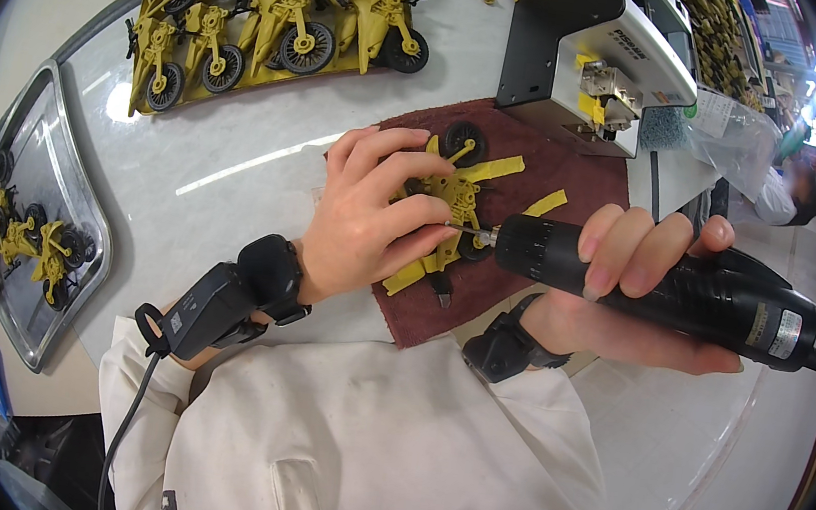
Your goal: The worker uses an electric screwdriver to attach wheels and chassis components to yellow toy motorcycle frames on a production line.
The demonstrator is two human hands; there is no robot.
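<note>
On a maroon cloth [578, 174] lies a yellow toy motorcycle [459, 195] with black wheels. My left hand [368, 205] is closed over its left side, fingers and thumb gripping it against the cloth and hiding part of it. From the right, my right hand [622, 320] is wrapped round a black electric screwdriver [545, 248] held almost level. Its thin bit points left and reaches the motorcycle by my left fingertips; whether it sits in a screw I cannot make out. A loose yellow strip [547, 203] lies on the cloth beside the toy.
Several yellow toy motorcycles [279, 14] stand packed together at the back left. A metal tray [99, 245] at the far left carries several more. A white and black box-shaped machine [585, 69] stands at the back right, with a clear plastic bag [738, 142] beside it.
</note>
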